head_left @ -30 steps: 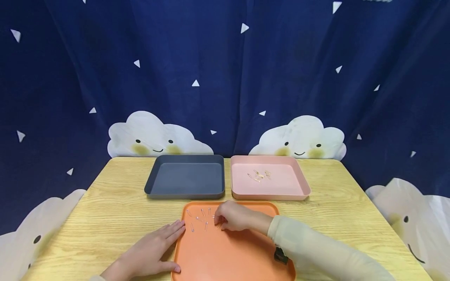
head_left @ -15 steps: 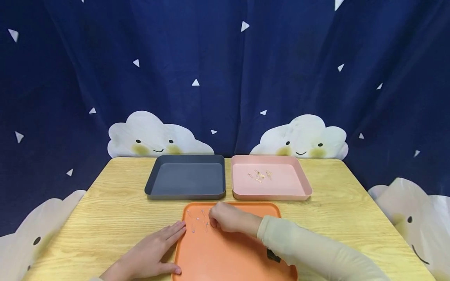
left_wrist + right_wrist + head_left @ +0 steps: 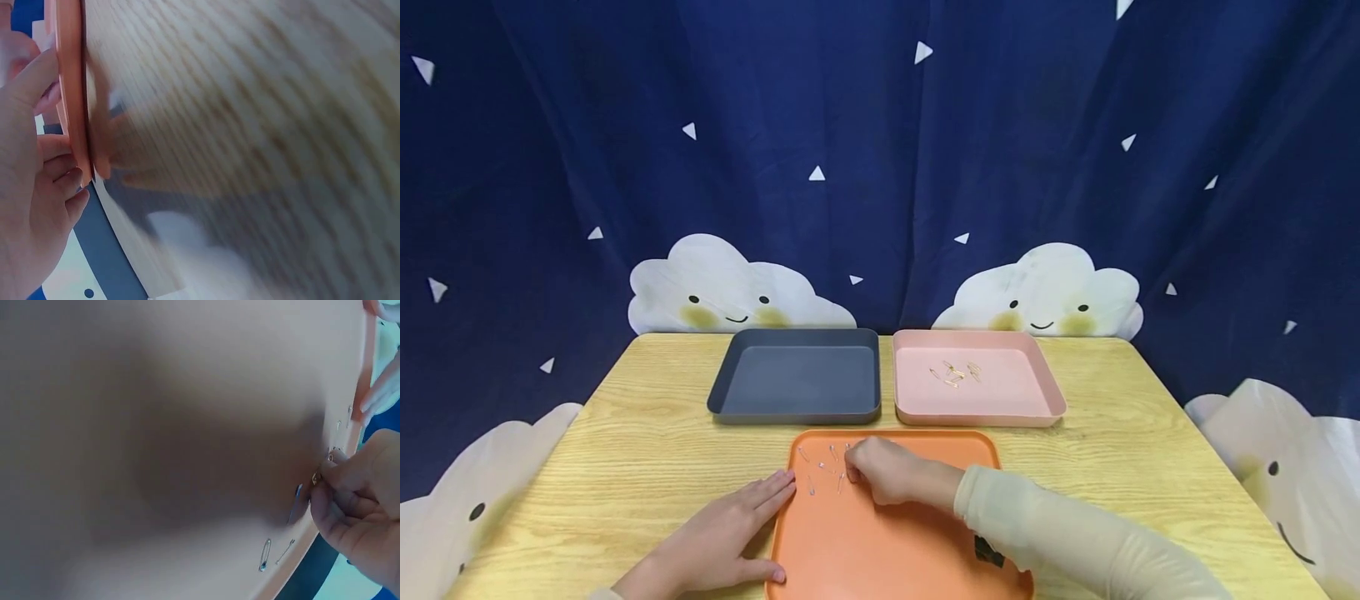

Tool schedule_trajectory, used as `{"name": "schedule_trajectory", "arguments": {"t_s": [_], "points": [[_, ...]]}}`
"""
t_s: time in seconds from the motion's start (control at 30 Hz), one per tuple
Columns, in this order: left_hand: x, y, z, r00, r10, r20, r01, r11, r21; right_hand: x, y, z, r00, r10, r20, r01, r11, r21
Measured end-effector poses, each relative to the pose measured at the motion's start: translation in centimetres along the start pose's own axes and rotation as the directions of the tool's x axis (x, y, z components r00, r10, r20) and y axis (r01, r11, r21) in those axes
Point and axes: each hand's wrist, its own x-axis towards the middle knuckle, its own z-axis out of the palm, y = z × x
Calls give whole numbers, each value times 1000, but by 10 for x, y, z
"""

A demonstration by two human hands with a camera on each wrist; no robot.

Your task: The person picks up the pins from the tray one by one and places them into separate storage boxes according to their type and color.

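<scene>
My right hand (image 3: 887, 472) is low over the far left part of the orange tray (image 3: 887, 542). In the right wrist view its thumb and forefinger pinch a small gold safety pin (image 3: 316, 479), mostly hidden by the fingertips. Several silver safety pins (image 3: 840, 483) lie scattered just left of that hand, and one silver pin (image 3: 265, 555) shows near the tray rim in the right wrist view. With fingers stretched out, my left hand (image 3: 726, 533) rests along the tray's left edge, its fingertips on the rim.
Behind the orange tray, a dark grey-blue tray (image 3: 805, 379) stands on the left. Beside it on the right is a pink tray (image 3: 1000, 400) with several gold safety pins (image 3: 953, 375) inside. All stand on a wooden table (image 3: 1120, 467) before a dark blue curtain (image 3: 865, 125).
My right hand has shifted a little to the left over the orange tray, its fingers closing together near the silver pins. The left hand stays where it was on the rim.
</scene>
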Motion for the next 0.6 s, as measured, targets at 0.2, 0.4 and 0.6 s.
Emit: {"name": "schedule_trajectory", "arguments": {"t_s": [0.2, 0.4, 0.6], "points": [[-1, 0, -4, 999, -14, 28, 15, 1000, -19, -5, 7, -7, 998, 54, -14, -48, 957, 285], [1, 0, -3, 999, 23, -43, -22, 999, 42, -8, 14, -13, 986, 148, 75, -163, 787, 594], [1, 2, -3, 1000, 10, -27, -9, 1000, 26, -8, 22, -12, 945, 224, 239, -321, 483, 815]]}}
